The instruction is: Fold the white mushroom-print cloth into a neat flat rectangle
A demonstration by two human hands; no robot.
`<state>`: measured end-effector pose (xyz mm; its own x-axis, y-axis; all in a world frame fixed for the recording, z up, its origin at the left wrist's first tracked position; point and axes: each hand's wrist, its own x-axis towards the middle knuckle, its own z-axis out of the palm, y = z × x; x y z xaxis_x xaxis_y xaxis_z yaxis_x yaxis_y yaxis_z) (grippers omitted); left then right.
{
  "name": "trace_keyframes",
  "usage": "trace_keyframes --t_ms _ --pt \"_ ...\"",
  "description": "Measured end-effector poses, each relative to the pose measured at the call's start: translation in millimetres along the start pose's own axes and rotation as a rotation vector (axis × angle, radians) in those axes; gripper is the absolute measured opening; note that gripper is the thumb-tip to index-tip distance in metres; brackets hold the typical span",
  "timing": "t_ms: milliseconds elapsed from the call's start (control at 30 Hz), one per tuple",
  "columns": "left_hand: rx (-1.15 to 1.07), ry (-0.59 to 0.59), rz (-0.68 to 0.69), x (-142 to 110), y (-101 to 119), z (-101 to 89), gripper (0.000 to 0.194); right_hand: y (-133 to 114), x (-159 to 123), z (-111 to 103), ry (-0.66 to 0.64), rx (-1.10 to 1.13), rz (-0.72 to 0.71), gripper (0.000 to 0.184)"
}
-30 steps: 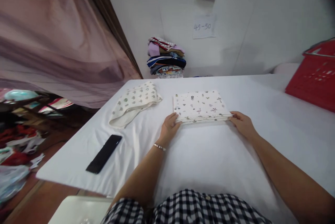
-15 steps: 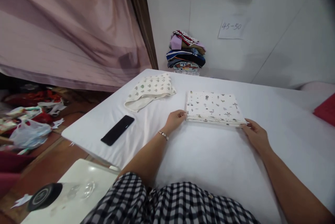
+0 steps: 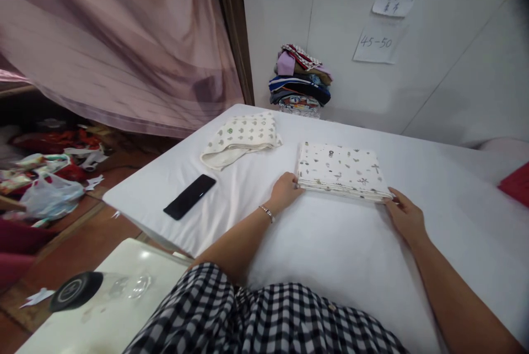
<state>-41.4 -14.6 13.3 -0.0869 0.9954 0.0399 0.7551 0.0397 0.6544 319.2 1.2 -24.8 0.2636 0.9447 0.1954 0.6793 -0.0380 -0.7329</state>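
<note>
A folded white cloth (image 3: 341, 169) with small grey and brown prints lies flat on the white-covered table (image 3: 322, 243), its stacked layers showing along the near edge. At its near left corner, my left hand (image 3: 286, 192) has the fingers closed on the edge. My right hand (image 3: 407, 216) pinches the near right corner between thumb and fingers. Farther left lies a second white cloth (image 3: 243, 136) with green-grey prints, loosely folded, one flap hanging askew. Neither hand touches it.
A black phone (image 3: 189, 197) lies on the table's left part. Folded fabrics (image 3: 301, 81) are piled by the wall. A white stool-like surface (image 3: 124, 293) at lower left carries a clear bottle with a black base (image 3: 76, 290). Red fabric (image 3: 514, 184) sits at the right edge.
The camera view has shifted slightly, revealing more of the upper wall paper. My left hand has moved slightly inward under the cloth's near left corner; my right hand stays at its corner.
</note>
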Motion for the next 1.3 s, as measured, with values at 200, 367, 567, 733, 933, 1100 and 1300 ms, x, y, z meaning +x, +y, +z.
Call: trace_keyframes --t_ms 200,367,567,733,933,1100,1300 --pt "0.017 0.003 0.003 -1 3 -0.7 0.024 -11 -3 -3 -0.032 -0.034 0.027 0.057" --pt "0.032 0.046 0.006 0 3 2.1 0.02 -13 -5 -2 -0.015 -0.035 0.007 0.054" --pt "0.023 0.08 0.037 1 -2 5.8 0.013 -5 -1 -1 -0.018 -0.044 -0.003 0.055" --pt "-0.07 0.086 0.053 2 -6 7.0 0.007 -4 0 -2 -0.023 -0.038 0.015 0.056" --pt "-0.172 0.093 0.078 4 -10 11.2 0.01 -5 0 -1 -0.02 -0.038 0.035 0.056" --pt "-0.117 0.129 0.056 4 -9 10.2 0.01 -1 1 0 -0.017 -0.041 0.0 0.055" --pt "-0.013 0.07 0.034 1 -2 5.7 0.005 -3 0 -1 -0.023 -0.042 -0.013 0.055"
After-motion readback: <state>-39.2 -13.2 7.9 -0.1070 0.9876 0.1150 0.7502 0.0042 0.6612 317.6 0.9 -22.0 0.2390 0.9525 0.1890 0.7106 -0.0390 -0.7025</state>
